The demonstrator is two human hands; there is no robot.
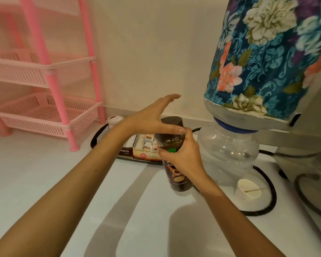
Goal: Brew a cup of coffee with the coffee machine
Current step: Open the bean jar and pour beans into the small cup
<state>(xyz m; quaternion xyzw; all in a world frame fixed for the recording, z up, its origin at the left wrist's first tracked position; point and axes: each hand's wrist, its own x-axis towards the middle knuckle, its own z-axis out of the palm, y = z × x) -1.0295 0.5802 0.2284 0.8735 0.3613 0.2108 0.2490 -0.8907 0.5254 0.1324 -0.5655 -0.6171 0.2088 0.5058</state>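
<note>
Head view showed an early stage: right hand (182, 156) grasped the instant coffee jar (174, 164), left hand (152, 117) released, spread above its still-closed lid (171, 125); paper cup (248, 190) right of them looked empty.

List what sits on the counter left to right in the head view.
Pink rack → tea box → coffee jar gripped by the right hand → paper cup → grey machine.

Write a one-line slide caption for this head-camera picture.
Right hand grips an instant coffee jar on the counter while the open left hand reaches over its lid, beside a paper cup.
</note>
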